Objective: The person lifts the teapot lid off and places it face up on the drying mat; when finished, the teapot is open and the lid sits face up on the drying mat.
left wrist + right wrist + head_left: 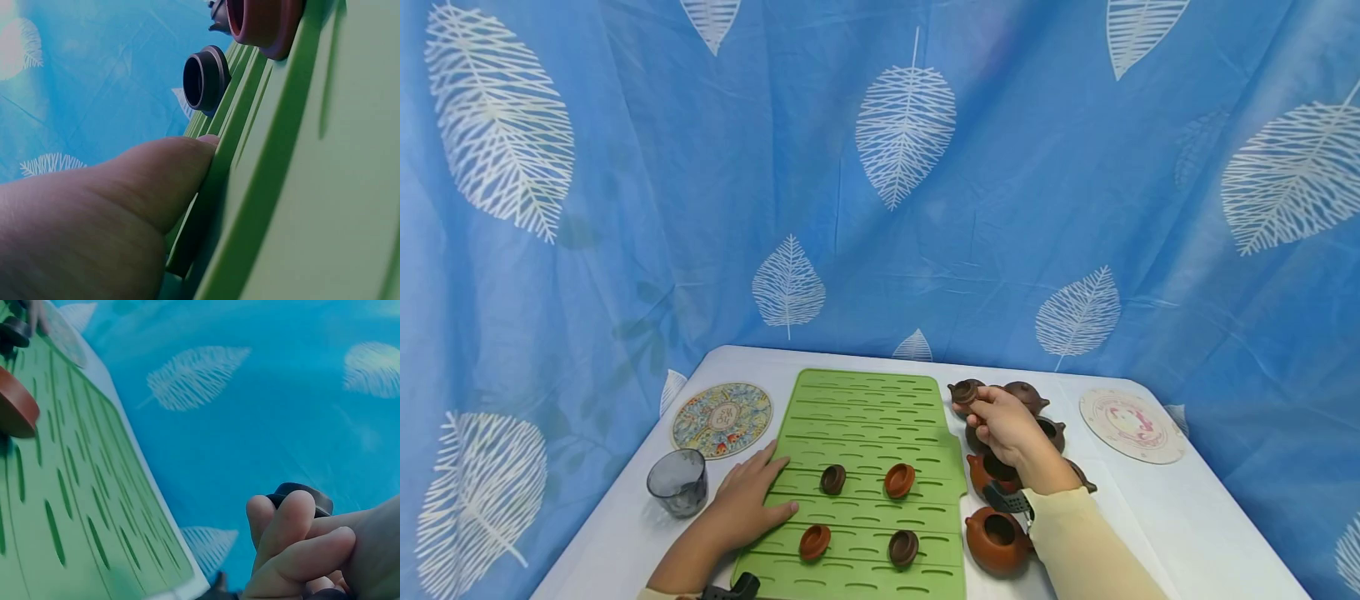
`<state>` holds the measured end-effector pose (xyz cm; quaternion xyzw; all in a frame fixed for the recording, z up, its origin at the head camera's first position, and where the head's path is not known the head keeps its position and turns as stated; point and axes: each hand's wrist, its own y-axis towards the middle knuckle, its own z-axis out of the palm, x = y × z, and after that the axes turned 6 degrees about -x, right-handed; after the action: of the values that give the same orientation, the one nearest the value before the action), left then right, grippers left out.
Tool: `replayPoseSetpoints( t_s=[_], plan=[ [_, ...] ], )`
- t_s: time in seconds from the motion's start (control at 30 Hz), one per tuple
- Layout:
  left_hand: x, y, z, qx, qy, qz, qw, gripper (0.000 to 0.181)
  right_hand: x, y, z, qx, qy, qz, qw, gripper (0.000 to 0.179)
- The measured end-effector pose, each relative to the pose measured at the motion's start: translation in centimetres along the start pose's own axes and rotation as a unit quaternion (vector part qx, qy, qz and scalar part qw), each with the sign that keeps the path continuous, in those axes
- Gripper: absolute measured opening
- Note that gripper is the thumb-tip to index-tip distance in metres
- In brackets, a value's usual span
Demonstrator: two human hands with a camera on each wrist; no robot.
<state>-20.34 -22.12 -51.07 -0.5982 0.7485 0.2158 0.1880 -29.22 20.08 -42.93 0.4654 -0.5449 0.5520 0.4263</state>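
Observation:
My right hand [1011, 425] pinches a small dark brown teapot lid [964, 392] over the back of a group of clay teapots. In the right wrist view, the dark lid [306, 495] shows between thumb and fingers. A reddish teapot [996, 546] without a lid stands nearest me; darker teapots behind it are partly hidden by my hand and forearm. My left hand [745, 496] rests with spread fingers on the left edge of a green ridged mat [865, 417]. Upturned lids lie on this mat, two dark brown [832, 479] and two reddish [898, 481].
Left of the mat stands a grey see-through glass [679, 483], close to my left wrist. Behind it lies a round patterned coaster [722, 419]. A pale round coaster [1131, 425] lies right of the teapots. Blue leaf-print curtain [880, 250] hangs behind the white table [1210, 533].

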Motion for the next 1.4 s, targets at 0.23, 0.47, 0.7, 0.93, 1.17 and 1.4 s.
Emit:
replayPoseSetpoints(
  t_s=[0.23,0.47,0.7,0.93,1.17,1.4],
  plan=[
    [0.0,-0.1,-0.1,-0.005,0.000,-0.001,1.0000,0.087,-0.6,0.8,3.6,0.009,-0.053,-0.009,0.9985,0.029],
    [-0.3,-0.4,-0.3,0.015,0.002,-0.018,0.9997,0.086,-2.0,0.6,6.5,0.016,-0.135,-0.014,0.9907,0.023],
    [0.0,0.1,-0.1,-0.006,0.004,0.012,0.9999,0.087,-3.2,0.5,8.0,0.025,-0.190,-0.014,0.9814,0.018],
    [-0.4,0.0,-0.5,0.006,-0.001,0.001,1.0000,0.086,-3.9,0.4,8.5,0.017,-0.213,-0.012,0.9769,0.016],
    [-0.3,-0.2,-0.4,0.002,-0.007,0.001,1.0000,0.087,-4.2,0.7,8.5,0.009,-0.218,0.002,0.9759,0.019],
    [-0.4,-0.1,-0.4,0.011,0.003,-0.008,0.9999,0.084,-4.1,0.8,8.1,0.024,-0.213,0.019,0.9765,0.022]
  ],
)
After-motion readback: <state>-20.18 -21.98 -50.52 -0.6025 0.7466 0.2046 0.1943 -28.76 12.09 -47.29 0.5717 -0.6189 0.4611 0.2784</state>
